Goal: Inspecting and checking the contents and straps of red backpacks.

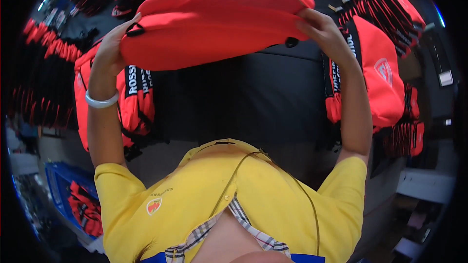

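Note:
A large red fabric bag (209, 26) is stretched between my two hands above the table. Along its far edge runs a long gap with a dark lining, and small black strap loops sit near both ends. My left hand (108, 48) grips the left end, a pale bangle on that wrist. At the right end, my right hand (319, 30) has its thumb and fingers closed on the fabric. Beneath my left forearm lies a pile of red and black bags (141, 102). Another red bag (378, 75) with a black lettered band lies beyond my right forearm.
The black tabletop (234, 102) lies under the held bag. Tightly packed rows of red and black bags (44, 77) line the left side, and more stacked bags (385, 11) stand at the far right. A blue crate (58, 180) with red and black pieces is at lower left.

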Tool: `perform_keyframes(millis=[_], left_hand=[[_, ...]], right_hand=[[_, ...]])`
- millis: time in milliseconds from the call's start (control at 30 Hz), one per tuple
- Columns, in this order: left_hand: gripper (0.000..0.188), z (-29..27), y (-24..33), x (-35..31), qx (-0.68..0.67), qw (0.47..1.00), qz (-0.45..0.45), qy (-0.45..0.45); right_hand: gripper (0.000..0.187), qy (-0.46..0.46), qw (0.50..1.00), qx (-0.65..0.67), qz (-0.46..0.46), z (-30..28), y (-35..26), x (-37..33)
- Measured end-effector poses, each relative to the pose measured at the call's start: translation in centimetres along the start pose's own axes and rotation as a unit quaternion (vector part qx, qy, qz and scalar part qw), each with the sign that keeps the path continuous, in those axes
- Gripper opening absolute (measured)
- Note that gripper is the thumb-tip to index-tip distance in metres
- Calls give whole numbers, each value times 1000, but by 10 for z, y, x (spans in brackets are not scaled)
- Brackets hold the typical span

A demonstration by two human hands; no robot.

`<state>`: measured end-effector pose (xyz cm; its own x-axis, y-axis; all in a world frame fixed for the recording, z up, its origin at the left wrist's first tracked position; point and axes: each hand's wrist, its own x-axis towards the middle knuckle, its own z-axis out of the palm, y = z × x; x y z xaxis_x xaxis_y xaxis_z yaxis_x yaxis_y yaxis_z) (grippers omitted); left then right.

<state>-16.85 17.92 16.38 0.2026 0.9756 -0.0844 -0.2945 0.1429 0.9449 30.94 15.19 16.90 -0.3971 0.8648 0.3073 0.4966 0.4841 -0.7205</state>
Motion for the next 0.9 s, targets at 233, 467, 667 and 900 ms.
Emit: perform_keyframes(millis=[233, 467, 667, 900], left_hand=[[36, -41, -3, 38, 36, 998, -35, 47], [42, -7, -8, 11, 375, 852, 357, 70], [27, 18, -16, 7, 364, 839, 400, 58], [16, 20, -13, 5, 389, 773, 490, 103]], right_hand=[[17, -35, 969, 225, 95, 30, 10, 18], [21, -20, 946, 299, 120, 28, 21, 34], [33, 3, 959, 257, 120, 18, 23, 42], [20, 36, 949, 275, 150, 17, 28, 41]])
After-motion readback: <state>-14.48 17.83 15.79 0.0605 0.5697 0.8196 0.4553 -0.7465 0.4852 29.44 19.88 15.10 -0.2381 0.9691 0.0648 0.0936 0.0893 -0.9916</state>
